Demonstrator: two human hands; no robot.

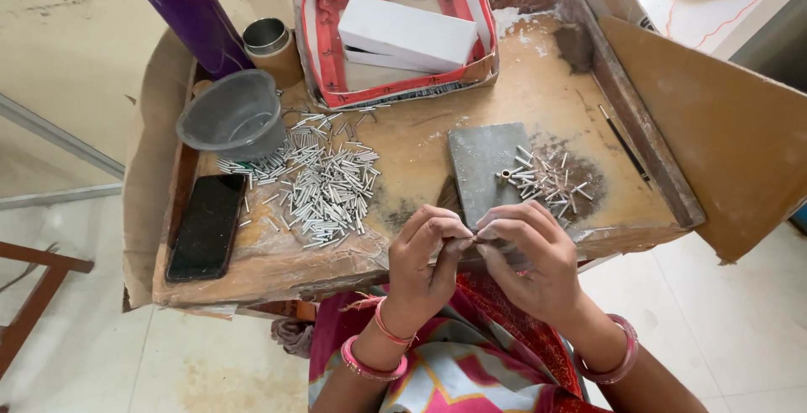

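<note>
Both hands — left hand (423,249), right hand (525,249) — meet at the desk's (420,148) six o'clock edge, fingertips pinched on what seems a small metal tube, held close for fine work. Pile of tubes (324,182) at ten o'clock; a smaller heap (546,176) by the grey slab (483,165) — within reach.

You are looking down at a worn wooden bench (471,140) edged with brown cardboard flaps (714,127). A black phone (206,226) is lying flat at its left edge, just below a grey translucent plastic bowl (234,115). Behind the bowl, a purple cylindrical bottle (192,11) is leaning beside a small metal-rimmed brown tin (271,47). At the back, a red-lined cardboard box (395,30) is holding two white rectangular boxes (406,33).
</note>
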